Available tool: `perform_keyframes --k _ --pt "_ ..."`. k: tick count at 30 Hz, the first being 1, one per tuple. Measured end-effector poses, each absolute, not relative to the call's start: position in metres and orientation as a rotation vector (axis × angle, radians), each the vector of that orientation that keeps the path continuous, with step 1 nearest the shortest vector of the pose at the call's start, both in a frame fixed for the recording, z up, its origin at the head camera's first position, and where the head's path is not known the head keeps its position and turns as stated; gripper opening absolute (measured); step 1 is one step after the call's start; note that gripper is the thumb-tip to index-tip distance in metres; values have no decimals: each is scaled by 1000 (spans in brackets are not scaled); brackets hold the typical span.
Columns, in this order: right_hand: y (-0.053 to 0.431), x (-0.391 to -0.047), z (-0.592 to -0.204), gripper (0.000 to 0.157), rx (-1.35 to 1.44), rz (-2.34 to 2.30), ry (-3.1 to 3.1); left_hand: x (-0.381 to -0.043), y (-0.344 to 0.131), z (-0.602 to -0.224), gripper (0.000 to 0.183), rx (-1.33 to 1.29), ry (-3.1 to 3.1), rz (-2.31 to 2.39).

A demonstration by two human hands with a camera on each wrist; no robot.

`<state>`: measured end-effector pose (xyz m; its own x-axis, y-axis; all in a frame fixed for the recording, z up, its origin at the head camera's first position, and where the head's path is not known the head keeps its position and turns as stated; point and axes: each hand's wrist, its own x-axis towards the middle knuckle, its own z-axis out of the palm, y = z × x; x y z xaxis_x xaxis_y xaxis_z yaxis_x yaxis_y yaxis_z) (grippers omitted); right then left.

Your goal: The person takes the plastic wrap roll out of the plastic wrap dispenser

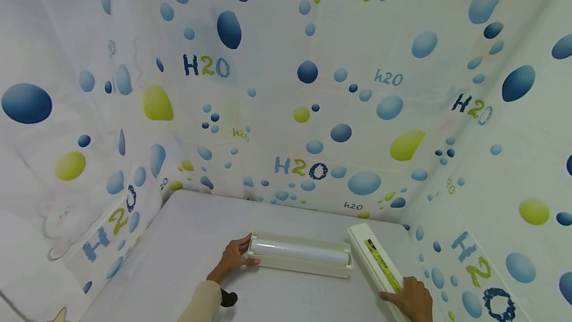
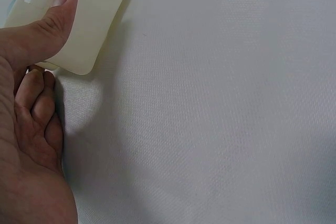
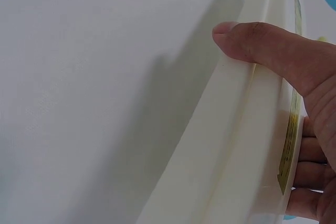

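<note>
Straight ahead of me, a cream cling-film dispenser base (image 1: 304, 269) holds a roll of film (image 1: 299, 251) lengthwise; my left hand (image 1: 236, 256) grips its left end, thumb and fingers bent round it. Just beside its right end slants the long, labelled lid (image 1: 363, 239), held between thumb and fingers of my right hand (image 1: 412, 297). Underneath spreads a white tabletop (image 1: 178, 242), and beyond hangs a bubble-printed sheet (image 1: 268, 88)

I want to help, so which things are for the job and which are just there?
For the job: cling-film roll, dispenser box gripped by left hand, lid held by right hand.
Just there: white tablecloth, H2O-print curtain.
</note>
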<state>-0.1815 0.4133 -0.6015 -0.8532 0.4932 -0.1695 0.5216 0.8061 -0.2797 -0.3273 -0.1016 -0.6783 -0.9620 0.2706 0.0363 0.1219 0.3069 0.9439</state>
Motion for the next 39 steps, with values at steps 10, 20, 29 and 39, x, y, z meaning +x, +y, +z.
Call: perform_keyframes --k 10,20,29,39 --pt "413 -179 -607 86 797 -451 2910 -325 -101 -672 104 387 2434 1743" --pt "413 -178 -610 87 803 -444 2902 -327 -100 -673 106 373 2422 1747" --pt "412 -173 -614 87 809 -447 2874 -329 -101 -678 109 371 2436 1741" --pt "412 -169 -616 85 779 -457 2879 -325 -101 -673 105 374 2432 1740"
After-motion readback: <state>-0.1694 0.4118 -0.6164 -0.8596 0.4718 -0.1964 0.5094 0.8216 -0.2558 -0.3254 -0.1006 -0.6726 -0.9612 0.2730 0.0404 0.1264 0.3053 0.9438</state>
